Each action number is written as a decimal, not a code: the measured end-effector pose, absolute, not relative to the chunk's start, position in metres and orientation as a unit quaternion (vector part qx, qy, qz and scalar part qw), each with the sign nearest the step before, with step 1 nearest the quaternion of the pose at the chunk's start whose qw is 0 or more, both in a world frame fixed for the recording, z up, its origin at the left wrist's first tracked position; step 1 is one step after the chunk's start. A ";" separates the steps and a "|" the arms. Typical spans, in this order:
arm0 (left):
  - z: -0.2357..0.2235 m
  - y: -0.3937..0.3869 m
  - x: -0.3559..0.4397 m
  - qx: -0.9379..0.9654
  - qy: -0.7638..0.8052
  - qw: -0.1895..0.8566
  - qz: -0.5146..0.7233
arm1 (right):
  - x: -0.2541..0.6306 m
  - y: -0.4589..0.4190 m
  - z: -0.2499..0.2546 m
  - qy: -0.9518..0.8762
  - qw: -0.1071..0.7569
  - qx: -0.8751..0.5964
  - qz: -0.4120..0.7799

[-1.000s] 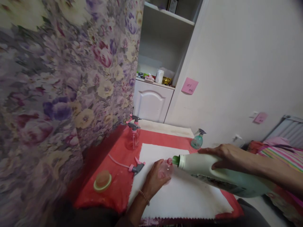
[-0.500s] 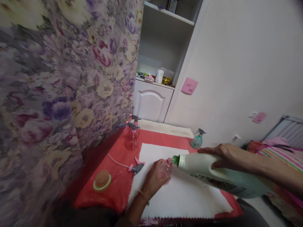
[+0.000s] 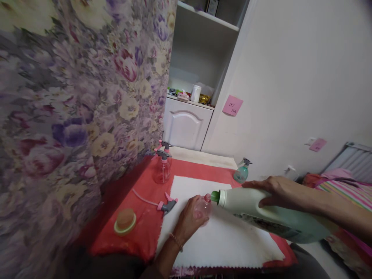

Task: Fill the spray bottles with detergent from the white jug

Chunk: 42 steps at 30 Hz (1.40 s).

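My left hand (image 3: 187, 221) is wrapped round a clear pink spray bottle (image 3: 205, 209) whose top is off, over the white cloth. My right hand (image 3: 279, 193) grips a large pale green jug (image 3: 247, 203), tipped nearly on its side with its mouth toward the left. Its green spout (image 3: 215, 196) meets or nearly meets the bottle's pink neck; whether liquid flows I cannot tell. Left of my left hand lies a pink and grey spray head (image 3: 167, 206) with its long tube trailing away.
A pink spray bottle (image 3: 162, 172) stands at the back left, with another behind it. At the back right is a green spray bottle (image 3: 241, 173). A round green-rimmed cap (image 3: 124, 222) lies on the red tablecloth (image 3: 145, 232) at left. The white cloth (image 3: 226, 248) covers the middle.
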<state>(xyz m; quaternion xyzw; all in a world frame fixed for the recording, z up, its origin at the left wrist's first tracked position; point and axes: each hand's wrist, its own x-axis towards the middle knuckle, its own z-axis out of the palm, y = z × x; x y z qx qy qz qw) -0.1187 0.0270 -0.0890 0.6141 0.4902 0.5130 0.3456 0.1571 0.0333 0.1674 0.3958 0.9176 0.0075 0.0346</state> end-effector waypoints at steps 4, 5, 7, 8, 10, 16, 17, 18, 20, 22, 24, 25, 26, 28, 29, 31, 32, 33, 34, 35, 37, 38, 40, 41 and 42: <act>-0.087 0.026 -0.118 0.612 0.488 0.351 0.515 | 0.156 0.032 0.169 0.915 0.052 0.399 0.000; -0.087 0.026 -0.119 0.611 0.486 0.350 0.517 | 0.156 0.032 0.169 0.915 0.052 0.400 0.000; -0.090 0.027 -0.119 0.610 0.485 0.350 0.520 | 0.155 0.032 0.170 0.914 0.053 0.403 -0.002; -0.091 0.027 -0.119 0.610 0.485 0.349 0.520 | 0.155 0.032 0.170 0.913 0.056 0.404 -0.003; -0.093 0.028 -0.120 0.610 0.484 0.350 0.521 | 0.154 0.032 0.170 0.912 0.060 0.406 -0.005; -0.095 0.028 -0.119 0.605 0.470 0.365 0.529 | 0.153 0.032 0.171 0.913 0.065 0.404 -0.004; -0.095 0.028 -0.119 0.605 0.470 0.365 0.529 | 0.153 0.032 0.171 0.912 0.067 0.404 -0.003; -0.095 0.028 -0.118 0.606 0.470 0.366 0.527 | 0.153 0.032 0.171 0.912 0.070 0.405 -0.002; -0.095 0.028 -0.118 0.608 0.471 0.366 0.523 | 0.153 0.032 0.172 0.911 0.072 0.407 -0.001; -0.095 0.027 -0.118 0.609 0.471 0.367 0.522 | 0.154 0.032 0.172 0.910 0.074 0.408 -0.001; -0.094 0.027 -0.119 0.608 0.471 0.365 0.525 | 0.154 0.033 0.171 0.908 0.078 0.411 0.002; -0.094 0.027 -0.119 0.607 0.473 0.363 0.525 | 0.154 0.034 0.171 0.907 0.082 0.413 0.005; -0.094 0.027 -0.119 0.607 0.476 0.361 0.524 | 0.154 0.034 0.171 0.905 0.087 0.415 0.006; -0.093 0.028 -0.119 0.607 0.480 0.359 0.522 | 0.155 0.035 0.170 0.903 0.093 0.418 0.005; -0.094 0.028 -0.119 0.607 0.480 0.359 0.522 | 0.155 0.035 0.170 0.904 0.093 0.418 0.004; -0.094 0.029 -0.119 0.609 0.478 0.356 0.523 | 0.155 0.035 0.170 0.906 0.087 0.413 0.006; -0.095 0.029 -0.119 0.610 0.476 0.355 0.525 | 0.155 0.035 0.170 0.907 0.086 0.412 0.008; -0.095 0.029 -0.119 0.610 0.474 0.355 0.526 | 0.155 0.035 0.170 0.908 0.086 0.411 0.010; -0.095 0.029 -0.119 0.610 0.474 0.355 0.527 | 0.155 0.035 0.170 0.907 0.088 0.411 0.011; -0.095 0.029 -0.119 0.609 0.474 0.355 0.527 | 0.155 0.035 0.170 0.907 0.090 0.411 0.011; -0.094 0.029 -0.119 0.610 0.476 0.356 0.525 | 0.154 0.035 0.169 0.906 0.094 0.413 0.008; -0.093 0.028 -0.119 0.610 0.478 0.356 0.522 | 0.154 0.036 0.169 0.906 0.093 0.414 0.007; -0.092 0.028 -0.119 0.613 0.479 0.356 0.517 | 0.155 0.036 0.169 0.907 0.089 0.412 0.005; -0.092 0.028 -0.119 0.615 0.480 0.356 0.514 | 0.155 0.037 0.169 0.908 0.088 0.410 0.003; -0.092 0.028 -0.119 0.618 0.480 0.355 0.512 | 0.156 0.037 0.169 0.909 0.086 0.409 0.001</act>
